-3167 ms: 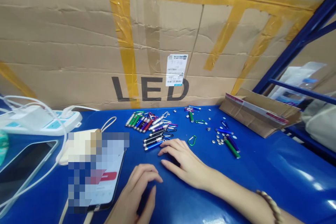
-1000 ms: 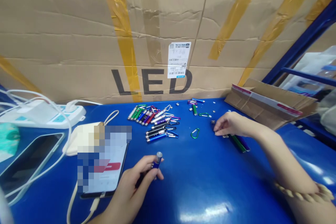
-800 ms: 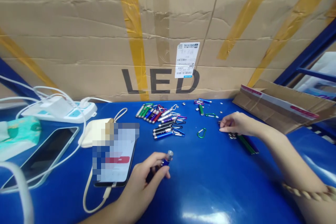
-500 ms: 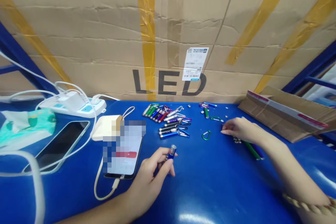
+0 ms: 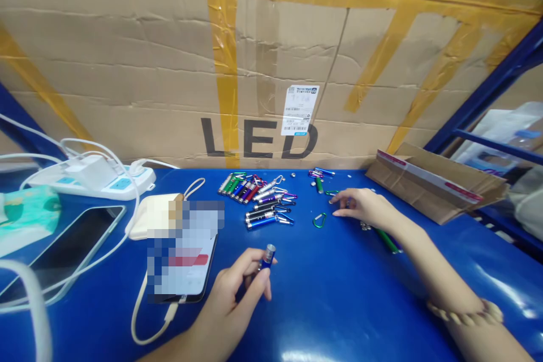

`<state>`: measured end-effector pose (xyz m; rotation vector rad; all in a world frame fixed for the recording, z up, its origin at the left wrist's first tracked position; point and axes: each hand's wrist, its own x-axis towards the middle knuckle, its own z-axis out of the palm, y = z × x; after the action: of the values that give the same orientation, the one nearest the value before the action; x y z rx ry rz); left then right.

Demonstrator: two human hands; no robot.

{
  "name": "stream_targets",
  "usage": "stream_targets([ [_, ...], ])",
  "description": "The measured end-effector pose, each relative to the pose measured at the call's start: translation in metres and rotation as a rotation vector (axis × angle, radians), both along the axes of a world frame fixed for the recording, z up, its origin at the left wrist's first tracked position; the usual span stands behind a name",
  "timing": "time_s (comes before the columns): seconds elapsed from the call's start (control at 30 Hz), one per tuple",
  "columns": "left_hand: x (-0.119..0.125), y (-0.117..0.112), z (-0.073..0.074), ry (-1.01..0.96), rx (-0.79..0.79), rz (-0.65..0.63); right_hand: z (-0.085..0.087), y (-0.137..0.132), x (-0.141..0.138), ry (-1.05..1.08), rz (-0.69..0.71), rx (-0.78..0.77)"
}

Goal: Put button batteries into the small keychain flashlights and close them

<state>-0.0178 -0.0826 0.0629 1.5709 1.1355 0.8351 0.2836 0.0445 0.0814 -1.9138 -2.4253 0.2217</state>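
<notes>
My left hand is closed round a small blue flashlight, its silver end pointing up and away from me. My right hand reaches out over the blue table, fingers pinched together near small silver button cells and a green flashlight; what the fingers hold is too small to name. A green carabiner lies just left of that hand. A row of coloured mini flashlights lies further back in the middle.
A large cardboard box marked LED stands along the table's back. A flat cardboard carton lies at the right. On the left are a phone on a cable, a white power bank, a power strip and a tablet.
My left hand has picked up the blue flashlight and holds it. My right hand went out to the button cells at the right, then shifted slightly left toward the carabiner.
</notes>
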Motion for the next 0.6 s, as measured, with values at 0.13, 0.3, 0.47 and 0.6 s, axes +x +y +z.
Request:
stream_targets([
  [0.13,0.001,0.001,0.001,0.017,-0.005,-0.021,-0.006,0.002,-0.003,-0.027,0.0,0.063],
  [0.3,0.001,0.001,0.003,0.044,-0.021,-0.039,-0.015,0.005,-0.003,-0.039,-0.001,0.109],
  [0.47,0.0,0.001,0.002,0.028,-0.021,-0.06,-0.013,0.003,-0.009,-0.001,-0.01,0.099],
  [0.6,0.001,0.001,0.001,0.03,-0.028,-0.074,-0.011,-0.002,-0.02,0.044,-0.002,0.062],
])
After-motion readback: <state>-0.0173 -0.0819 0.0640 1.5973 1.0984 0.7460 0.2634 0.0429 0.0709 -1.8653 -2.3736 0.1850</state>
